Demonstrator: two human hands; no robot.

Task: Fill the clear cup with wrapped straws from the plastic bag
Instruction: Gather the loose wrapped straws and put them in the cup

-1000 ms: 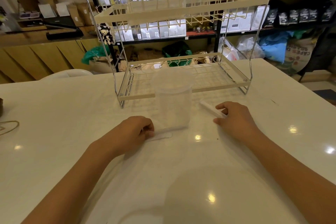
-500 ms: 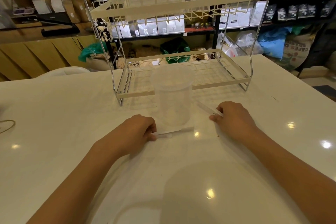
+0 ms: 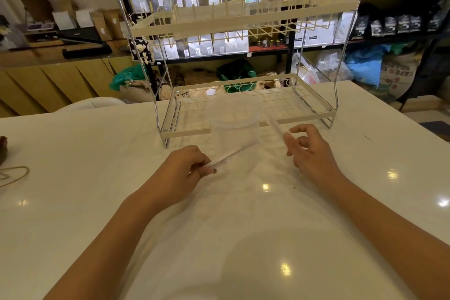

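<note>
The clear cup point(image 3: 234, 124) stood upright on the white table point(image 3: 73, 153), between our two hands and just in front of the lower shelf of the wire rack point(image 3: 243, 22). Our left hand point(image 3: 181, 170) lay on the table with its fingers pinched on the near end of a wrapped straw point(image 3: 231, 153) that slanted up toward the base of the cup, while our right hand point(image 3: 309, 151) was lifted with the fingers loosely spread, and a second wrapped straw point(image 3: 276, 125) pointed up from its fingertips beside the cup's rim, though we could not tell how firmly it was gripped.
</note>
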